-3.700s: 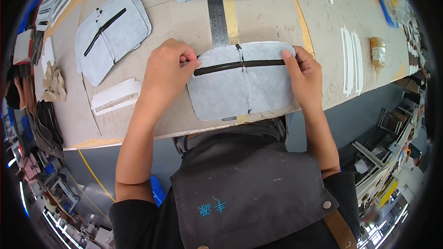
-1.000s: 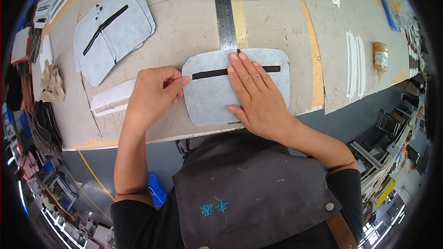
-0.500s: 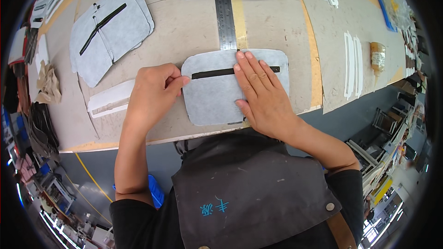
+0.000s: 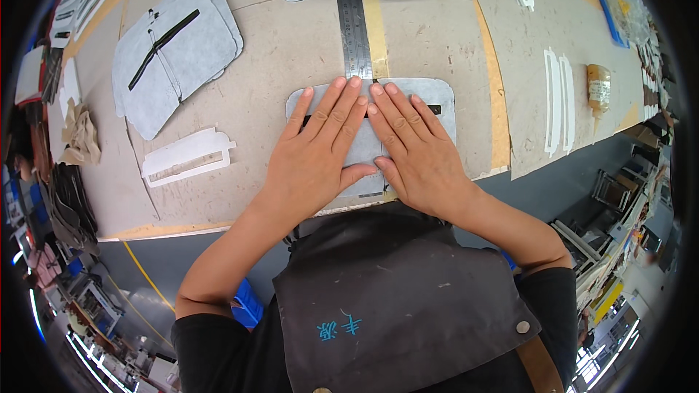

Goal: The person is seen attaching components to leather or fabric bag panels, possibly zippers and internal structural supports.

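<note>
Nothing gripped: L hand + R hand spread flat on grey panel; prob. pressing step, next needs even pressure.

It's matt, felt-like cloth on the grey panel, dull-sheened metal on the ruler. Smooth, leathery, scuffed apron; glossy, crinkled plastic bag!

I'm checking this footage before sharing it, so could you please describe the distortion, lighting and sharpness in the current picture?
Head view: fisheye distortion bows the front edge of the worktable, with black corners; head view: left hand, right hand and grey panel look evenly lit and fairly sharp; head view: bright lights glare near the lower corners.
</note>
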`<action>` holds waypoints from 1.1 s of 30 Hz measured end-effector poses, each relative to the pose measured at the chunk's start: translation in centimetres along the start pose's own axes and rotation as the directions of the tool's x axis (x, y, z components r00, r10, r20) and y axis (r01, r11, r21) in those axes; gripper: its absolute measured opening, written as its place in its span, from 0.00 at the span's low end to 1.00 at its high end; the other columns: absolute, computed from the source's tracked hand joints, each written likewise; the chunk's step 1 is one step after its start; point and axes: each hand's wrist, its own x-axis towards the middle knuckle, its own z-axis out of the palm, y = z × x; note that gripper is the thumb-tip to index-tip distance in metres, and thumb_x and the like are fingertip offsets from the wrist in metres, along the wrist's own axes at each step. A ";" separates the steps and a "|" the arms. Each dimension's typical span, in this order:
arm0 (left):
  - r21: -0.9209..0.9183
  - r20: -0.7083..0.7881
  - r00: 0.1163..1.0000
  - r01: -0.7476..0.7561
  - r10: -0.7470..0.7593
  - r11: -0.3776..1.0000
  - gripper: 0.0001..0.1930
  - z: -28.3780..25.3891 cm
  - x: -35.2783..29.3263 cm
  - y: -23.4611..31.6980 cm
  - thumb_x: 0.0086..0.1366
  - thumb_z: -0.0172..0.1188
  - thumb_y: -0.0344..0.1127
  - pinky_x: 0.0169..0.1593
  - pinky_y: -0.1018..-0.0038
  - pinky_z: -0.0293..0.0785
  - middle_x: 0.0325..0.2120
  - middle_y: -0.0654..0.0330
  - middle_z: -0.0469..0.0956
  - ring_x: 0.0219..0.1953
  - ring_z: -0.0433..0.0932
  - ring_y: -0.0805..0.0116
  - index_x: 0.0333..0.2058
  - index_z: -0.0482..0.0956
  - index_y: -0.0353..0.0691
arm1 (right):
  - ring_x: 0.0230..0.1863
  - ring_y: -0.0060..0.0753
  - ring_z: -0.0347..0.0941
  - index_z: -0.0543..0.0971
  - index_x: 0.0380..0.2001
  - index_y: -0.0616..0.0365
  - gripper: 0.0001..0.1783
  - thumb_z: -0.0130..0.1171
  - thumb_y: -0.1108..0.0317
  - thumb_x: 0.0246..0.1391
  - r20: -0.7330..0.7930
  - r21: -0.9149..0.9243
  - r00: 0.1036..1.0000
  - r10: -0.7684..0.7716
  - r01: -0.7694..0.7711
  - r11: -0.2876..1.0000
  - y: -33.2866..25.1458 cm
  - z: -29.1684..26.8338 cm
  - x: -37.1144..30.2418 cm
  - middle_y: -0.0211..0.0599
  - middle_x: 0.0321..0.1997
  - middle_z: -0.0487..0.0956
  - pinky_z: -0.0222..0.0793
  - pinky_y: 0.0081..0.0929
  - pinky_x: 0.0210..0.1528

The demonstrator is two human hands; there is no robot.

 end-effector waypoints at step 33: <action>-0.148 -0.093 0.994 -0.073 0.060 0.986 0.51 1.3 1.8 1.7 0.53 0.67 0.56 0.72 0.55 0.48 0.70 0.43 0.51 0.72 0.50 0.47 0.66 0.55 0.29 | 0.77 0.49 0.46 0.62 0.64 0.71 0.34 0.53 0.62 0.59 -0.067 0.074 0.998 -0.005 0.010 0.997 0.9 0.6 -0.5 0.55 0.72 0.58 0.39 0.47 0.76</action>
